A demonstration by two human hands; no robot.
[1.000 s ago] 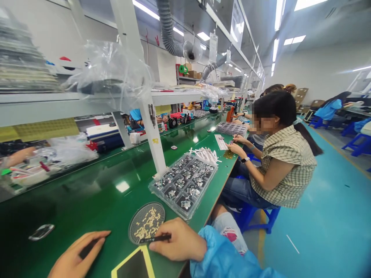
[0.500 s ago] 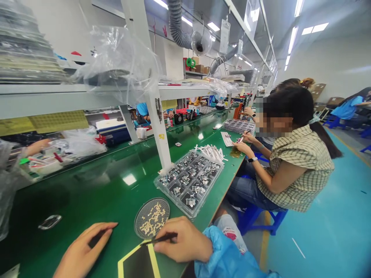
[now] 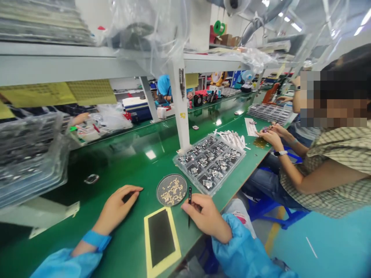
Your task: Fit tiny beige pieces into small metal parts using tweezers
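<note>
My right hand [image 3: 204,216] holds black tweezers [image 3: 189,197] upright between thumb and fingers, above the near edge of the green bench. Just left of it lies a dark rectangular sheet with a yellow border [image 3: 162,237]. A round grey mesh dish [image 3: 159,192] with many small beige pieces stands beyond the sheet, close to my right fingers. On the bench to the left, my left hand [image 3: 116,208] rests with its fingers stretched out and nothing in them. A blue band is round the left wrist.
A clear compartment tray [image 3: 213,190] of small metal parts stands beyond the dish, by a white post [image 3: 180,116]. White strips [image 3: 232,139] lie behind it. Stacked clear trays [image 3: 34,162] stand at left. A co-worker [image 3: 333,162] sits at right, handling a small part.
The view has tilted down and swung left. My right hand has drawn back from the bordered sheet's far edge to its right side, and the tweezers have turned from lying sideways to upright.
</note>
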